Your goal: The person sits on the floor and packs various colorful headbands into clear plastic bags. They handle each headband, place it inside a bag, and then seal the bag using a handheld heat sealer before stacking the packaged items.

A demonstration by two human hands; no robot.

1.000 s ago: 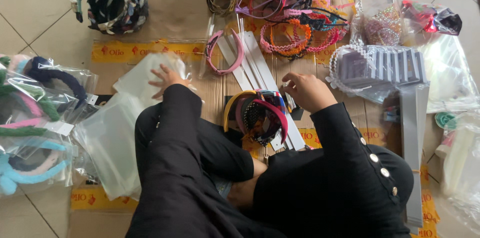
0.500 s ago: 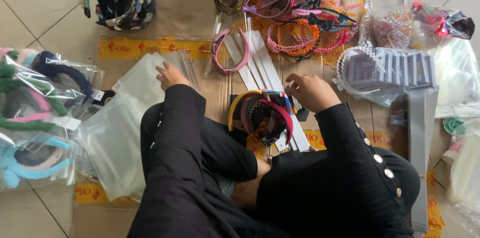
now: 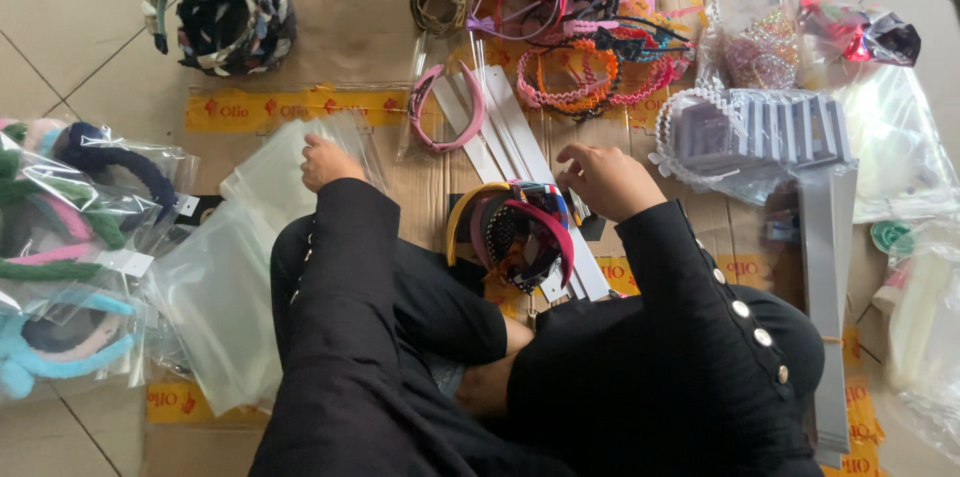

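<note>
Left hand [image 3: 328, 161] has been shifted slightly up the stack of clear plastic bags [image 3: 245, 267] since the earlier frame; fingers curled, gripping a bag edge. Flattened cardboard [image 3: 350, 37] is spread over the tiled floor [image 3: 60, 7]. Bundle of headbands [image 3: 515, 232] is stood just beside the right hand [image 3: 605, 180], which is held half-curled above it; contact cannot be told.
</note>
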